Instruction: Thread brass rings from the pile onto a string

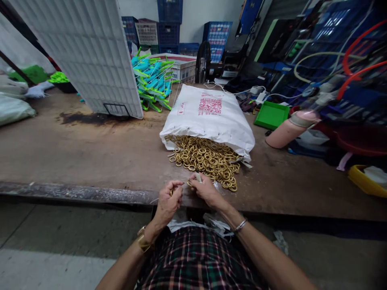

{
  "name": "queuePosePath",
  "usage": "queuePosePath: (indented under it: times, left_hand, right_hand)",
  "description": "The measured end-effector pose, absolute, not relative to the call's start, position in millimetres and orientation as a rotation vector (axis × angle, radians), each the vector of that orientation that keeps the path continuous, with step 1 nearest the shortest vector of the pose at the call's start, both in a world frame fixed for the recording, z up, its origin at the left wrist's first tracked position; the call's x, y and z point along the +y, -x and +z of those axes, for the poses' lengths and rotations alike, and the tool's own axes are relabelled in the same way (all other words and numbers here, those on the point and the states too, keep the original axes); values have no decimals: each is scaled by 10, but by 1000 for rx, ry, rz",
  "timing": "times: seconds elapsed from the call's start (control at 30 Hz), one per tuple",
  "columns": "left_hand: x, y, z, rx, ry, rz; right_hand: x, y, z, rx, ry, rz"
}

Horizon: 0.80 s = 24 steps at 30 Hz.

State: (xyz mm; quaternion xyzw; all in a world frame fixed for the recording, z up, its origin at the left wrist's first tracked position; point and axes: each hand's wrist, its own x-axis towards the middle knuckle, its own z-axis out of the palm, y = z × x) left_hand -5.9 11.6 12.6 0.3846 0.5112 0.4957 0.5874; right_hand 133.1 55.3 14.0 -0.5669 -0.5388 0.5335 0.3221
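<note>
Brass-coloured rings [208,159] spill in a heap from the mouth of a white woven sack [223,119] with red print. Just in front of the heap, at the table's near edge, my left hand [169,198] is closed round a brass ring [171,192]. Close to its right, my right hand [207,190] pinches another ring [189,183] and also holds a small pale tool [198,177], whose kind I cannot make out. A small gap separates the two hands.
A white ribbed panel [99,60] stands upright at the left. Behind it lie green and turquoise plastic pieces [154,78]. To the right are a green tray [271,115], a pink bottle [287,131] and a yellow basin [367,183]. A black fan [202,62] stands behind the sack.
</note>
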Motion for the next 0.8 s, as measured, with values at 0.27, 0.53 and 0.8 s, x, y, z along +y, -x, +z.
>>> queuePosePath:
  times: [0.27, 0.53, 0.8]
  left_hand:
    - [126, -1, 118, 1238, -1345, 1179]
    - [134, -3, 148, 1278, -1376, 1142]
    - [153, 25, 154, 1204, -1077, 936]
  right_hand:
    - [414, -1332, 235, -995, 1311, 1919]
    - [388, -1310, 177, -1276, 1404, 1621]
    - [393, -1281, 225, -1543, 1501, 1368]
